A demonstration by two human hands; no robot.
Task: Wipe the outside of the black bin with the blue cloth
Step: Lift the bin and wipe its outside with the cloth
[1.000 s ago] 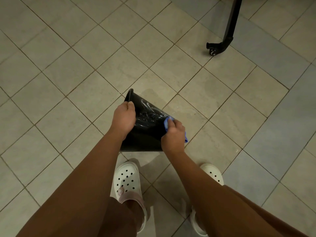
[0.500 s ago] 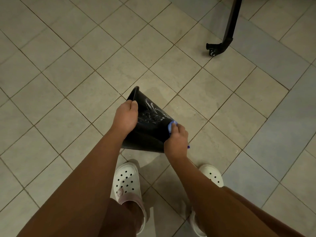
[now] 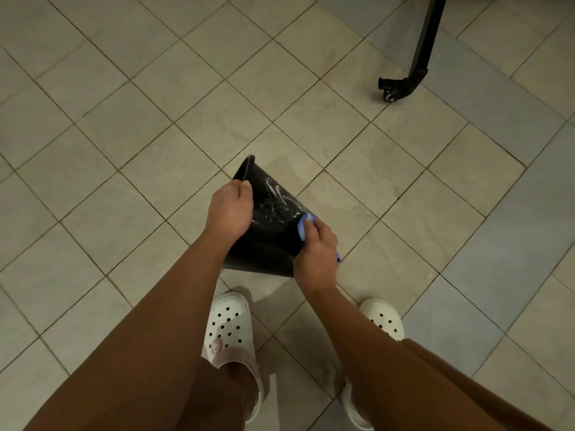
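A glossy black bin (image 3: 267, 231) is held tilted above the tiled floor, its rim pointing up and away from me, with wet streaks on its side. My left hand (image 3: 228, 213) grips the bin's left edge near the rim. My right hand (image 3: 317, 253) holds a blue cloth (image 3: 302, 227) bunched in its fingers and presses it against the bin's right side. Most of the cloth is hidden under that hand; a corner shows near the wrist.
Beige floor tiles (image 3: 124, 135) spread all around. My two feet in white clogs (image 3: 230, 331) stand just below the bin. A black metal leg with a caster foot (image 3: 404, 85) stands at the upper right.
The bin has tilted a little further left and its rim has lifted. My right hand with the cloth has slid slightly down the bin's right side, then back up.
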